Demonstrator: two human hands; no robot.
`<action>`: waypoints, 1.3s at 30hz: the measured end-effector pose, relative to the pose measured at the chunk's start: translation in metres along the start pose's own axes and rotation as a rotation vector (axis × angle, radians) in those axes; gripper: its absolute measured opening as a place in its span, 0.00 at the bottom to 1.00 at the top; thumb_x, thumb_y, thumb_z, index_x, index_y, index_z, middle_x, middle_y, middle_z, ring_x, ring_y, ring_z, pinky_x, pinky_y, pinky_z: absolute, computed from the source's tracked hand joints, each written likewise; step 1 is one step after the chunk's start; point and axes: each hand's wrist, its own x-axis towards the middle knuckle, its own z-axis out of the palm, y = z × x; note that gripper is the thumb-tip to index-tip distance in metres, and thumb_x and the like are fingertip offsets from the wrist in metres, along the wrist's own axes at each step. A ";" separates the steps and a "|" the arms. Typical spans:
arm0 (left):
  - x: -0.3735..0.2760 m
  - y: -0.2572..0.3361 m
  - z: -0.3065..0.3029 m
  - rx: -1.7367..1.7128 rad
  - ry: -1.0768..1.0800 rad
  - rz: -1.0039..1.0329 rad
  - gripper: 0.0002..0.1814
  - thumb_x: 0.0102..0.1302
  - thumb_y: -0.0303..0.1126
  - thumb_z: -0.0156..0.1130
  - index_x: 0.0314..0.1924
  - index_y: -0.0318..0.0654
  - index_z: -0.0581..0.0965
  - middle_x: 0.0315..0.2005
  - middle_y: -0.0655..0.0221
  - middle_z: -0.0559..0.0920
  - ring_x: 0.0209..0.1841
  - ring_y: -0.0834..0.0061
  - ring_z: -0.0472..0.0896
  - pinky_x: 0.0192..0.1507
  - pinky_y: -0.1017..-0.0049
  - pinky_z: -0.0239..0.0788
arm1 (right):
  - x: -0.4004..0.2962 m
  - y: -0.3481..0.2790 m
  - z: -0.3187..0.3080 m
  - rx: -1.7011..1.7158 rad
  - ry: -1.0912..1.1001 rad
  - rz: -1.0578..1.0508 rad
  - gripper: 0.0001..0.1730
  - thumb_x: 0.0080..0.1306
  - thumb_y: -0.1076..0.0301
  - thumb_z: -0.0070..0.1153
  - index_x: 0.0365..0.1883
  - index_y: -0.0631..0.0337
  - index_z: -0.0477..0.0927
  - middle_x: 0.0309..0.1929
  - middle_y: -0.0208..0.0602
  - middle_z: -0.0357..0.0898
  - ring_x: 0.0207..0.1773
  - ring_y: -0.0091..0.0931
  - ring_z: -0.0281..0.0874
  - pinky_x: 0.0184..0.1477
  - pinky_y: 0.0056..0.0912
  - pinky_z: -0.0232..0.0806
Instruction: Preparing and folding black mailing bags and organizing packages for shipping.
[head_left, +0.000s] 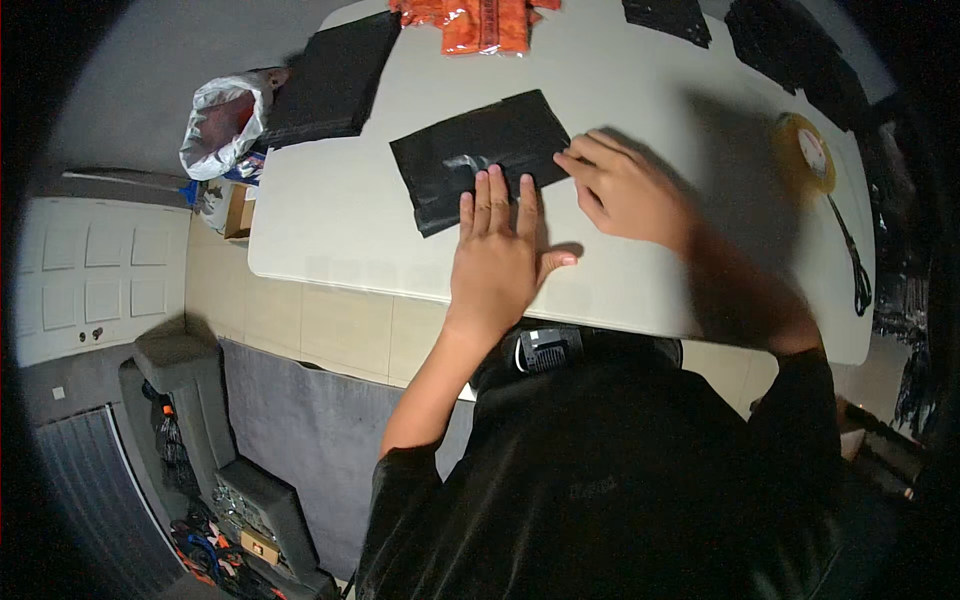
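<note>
A flat black plastic packet lies at an angle on the white table, its surface creased and shiny near the middle. My left hand rests palm down over its near edge, fingers spread and thumb out to the right. At the packet's right edge, the curled fingers of my right hand pinch the black plastic. The exact grip of the fingertips is partly hidden by the hand itself.
A stack of black plastic bags lies at the table's left. Orange items in clear wrap are at the far edge. A roll of packing tape and a black cord lie right. A lined bin stands beyond the left edge.
</note>
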 end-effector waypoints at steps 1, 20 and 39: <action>0.000 0.000 0.000 -0.006 -0.008 0.007 0.55 0.71 0.71 0.52 0.78 0.27 0.64 0.74 0.25 0.62 0.78 0.31 0.61 0.78 0.41 0.53 | -0.001 0.001 -0.003 -0.035 0.008 0.023 0.20 0.67 0.76 0.61 0.57 0.73 0.84 0.51 0.49 0.79 0.58 0.43 0.78 0.62 0.44 0.74; 0.016 0.014 -0.009 0.196 -0.099 -0.023 0.52 0.73 0.71 0.52 0.77 0.31 0.67 0.72 0.31 0.69 0.77 0.38 0.68 0.75 0.27 0.45 | -0.251 -0.129 -0.034 1.211 -0.165 1.143 0.16 0.80 0.61 0.58 0.58 0.59 0.87 0.43 0.37 0.90 0.40 0.22 0.85 0.42 0.29 0.77; 0.019 0.012 -0.020 0.243 -0.223 -0.055 0.52 0.72 0.72 0.52 0.79 0.34 0.64 0.75 0.35 0.67 0.79 0.44 0.65 0.76 0.27 0.43 | -0.272 -0.133 -0.012 1.908 1.198 1.346 0.20 0.79 0.62 0.56 0.64 0.62 0.74 0.62 0.42 0.79 0.63 0.35 0.79 0.58 0.35 0.72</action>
